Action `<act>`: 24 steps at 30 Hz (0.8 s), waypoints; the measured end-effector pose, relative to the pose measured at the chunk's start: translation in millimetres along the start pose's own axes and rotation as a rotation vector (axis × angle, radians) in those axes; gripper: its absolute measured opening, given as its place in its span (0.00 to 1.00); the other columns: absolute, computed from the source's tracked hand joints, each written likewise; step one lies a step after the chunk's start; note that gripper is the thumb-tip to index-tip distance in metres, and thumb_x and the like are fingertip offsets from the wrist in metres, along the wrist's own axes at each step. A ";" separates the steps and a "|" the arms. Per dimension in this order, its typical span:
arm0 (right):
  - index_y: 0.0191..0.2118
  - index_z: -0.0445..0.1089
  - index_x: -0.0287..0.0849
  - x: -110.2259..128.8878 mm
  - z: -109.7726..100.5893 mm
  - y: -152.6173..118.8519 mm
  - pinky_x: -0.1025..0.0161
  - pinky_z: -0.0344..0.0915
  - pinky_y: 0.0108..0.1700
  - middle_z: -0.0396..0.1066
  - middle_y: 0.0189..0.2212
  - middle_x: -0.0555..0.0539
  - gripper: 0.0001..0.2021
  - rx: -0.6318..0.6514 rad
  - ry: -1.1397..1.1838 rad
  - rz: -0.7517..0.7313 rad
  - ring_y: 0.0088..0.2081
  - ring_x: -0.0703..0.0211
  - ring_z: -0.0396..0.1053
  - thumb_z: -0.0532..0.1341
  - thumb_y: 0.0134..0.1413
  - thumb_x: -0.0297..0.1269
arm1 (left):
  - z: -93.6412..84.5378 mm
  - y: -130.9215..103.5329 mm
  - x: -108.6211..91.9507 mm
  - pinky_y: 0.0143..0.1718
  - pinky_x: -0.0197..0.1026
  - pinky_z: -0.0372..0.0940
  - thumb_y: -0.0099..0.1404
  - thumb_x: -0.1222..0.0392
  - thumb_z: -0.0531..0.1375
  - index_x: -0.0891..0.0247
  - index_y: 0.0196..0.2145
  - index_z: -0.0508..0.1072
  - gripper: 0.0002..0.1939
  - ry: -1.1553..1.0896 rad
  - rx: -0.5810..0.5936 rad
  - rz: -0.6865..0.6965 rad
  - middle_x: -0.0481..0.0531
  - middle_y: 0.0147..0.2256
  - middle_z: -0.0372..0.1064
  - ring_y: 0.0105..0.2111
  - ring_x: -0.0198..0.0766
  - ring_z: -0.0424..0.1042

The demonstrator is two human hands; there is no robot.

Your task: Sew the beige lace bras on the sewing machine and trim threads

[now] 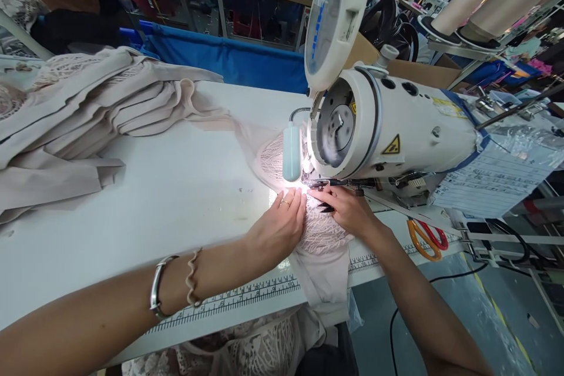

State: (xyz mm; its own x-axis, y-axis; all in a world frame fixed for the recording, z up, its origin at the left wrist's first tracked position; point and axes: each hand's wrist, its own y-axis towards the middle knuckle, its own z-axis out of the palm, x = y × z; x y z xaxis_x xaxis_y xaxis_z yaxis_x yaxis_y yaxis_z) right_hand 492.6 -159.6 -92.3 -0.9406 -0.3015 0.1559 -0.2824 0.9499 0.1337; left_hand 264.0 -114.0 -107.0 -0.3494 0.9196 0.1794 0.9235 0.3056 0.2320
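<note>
A pale pink lace garment piece [324, 229] lies under the head of a white sewing machine [396, 120], its plain lower part draping over the table's front edge. My left hand [282, 217] rests flat on the fabric, fingers stretched out beside the brightly lit needle area. On the other side of the needle area, my right hand [348, 208] points its index finger at the cloth. Dark pointed blades of thread snips [326, 208] stick out from beneath that hand, their handles hidden in it. The needle and presser foot are hard to make out in the glare.
A pile of beige garment pieces [101, 111] spreads over the left of the white table [176, 188]. A small lamp [291, 153] hangs by the machine head. Orange-handled scissors [423, 239] hang at the right. A printed ruler [247, 299] runs along the front edge.
</note>
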 end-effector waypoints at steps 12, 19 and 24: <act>0.57 0.72 0.44 11.2 2.7 7.4 0.65 0.65 0.34 0.75 0.38 0.46 0.27 -0.053 -0.123 -0.059 0.38 0.56 0.71 0.54 0.55 0.18 | 8.9 1.8 59.8 0.54 0.51 0.69 0.75 0.72 0.42 0.77 0.59 0.63 0.20 -0.318 -0.138 0.119 0.71 0.54 0.71 0.53 0.49 0.73; 0.54 0.75 0.41 19.0 6.6 9.9 0.63 0.62 0.29 0.76 0.38 0.45 0.26 -0.121 -0.092 -0.020 0.34 0.58 0.71 0.52 0.54 0.17 | -2.5 12.9 85.1 0.50 0.50 0.66 0.74 0.73 0.44 0.66 0.48 0.73 0.20 -0.361 -0.033 0.107 0.56 0.43 0.76 0.41 0.43 0.73; 0.53 0.76 0.43 19.0 10.7 9.2 0.64 0.64 0.30 0.77 0.40 0.45 0.27 -0.155 -0.022 0.017 0.38 0.56 0.72 0.50 0.55 0.17 | -11.1 11.9 52.2 0.42 0.49 0.68 0.73 0.75 0.43 0.71 0.48 0.72 0.19 -0.436 -0.148 0.024 0.63 0.46 0.74 0.42 0.43 0.72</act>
State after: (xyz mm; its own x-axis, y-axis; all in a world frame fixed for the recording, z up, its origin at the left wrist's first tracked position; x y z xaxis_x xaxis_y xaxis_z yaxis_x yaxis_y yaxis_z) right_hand 470.1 -155.7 -98.6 -0.9495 -0.2819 0.1378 -0.2355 0.9305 0.2806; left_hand 255.0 -65.1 -84.3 -0.1995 0.9536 -0.2253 0.8870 0.2735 0.3722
